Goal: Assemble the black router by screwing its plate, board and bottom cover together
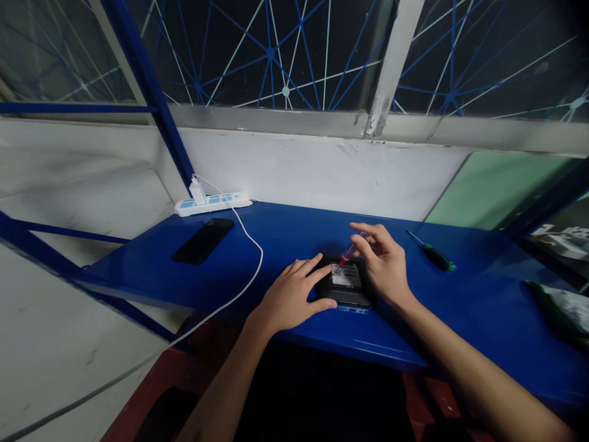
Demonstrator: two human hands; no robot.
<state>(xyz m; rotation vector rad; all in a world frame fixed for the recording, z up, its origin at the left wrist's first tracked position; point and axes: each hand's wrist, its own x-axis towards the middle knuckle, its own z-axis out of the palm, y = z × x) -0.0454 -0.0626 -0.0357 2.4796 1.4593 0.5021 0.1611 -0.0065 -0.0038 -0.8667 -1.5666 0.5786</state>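
A flat black device [347,294] with rounded corners lies on the blue table, a white printed label [347,275] on its upper face. My left hand [297,291] rests on the device's left side, fingers spread, with the index fingertip at the label's edge. Between the thumb and fingers of my right hand [384,261] is a small screwdriver [350,250] with a clear and red handle. It leans to the right, its thin shaft pointing down at the label's left part. Whether the tip touches is too small to tell.
A black phone [203,240] lies left, near a white power strip [214,203] with a charger [197,191]. Its white cable [260,252] crosses the table and hangs off the front. Right lie a green-black screwdriver [437,256] and a plastic bag [564,310]. A wall stands behind.
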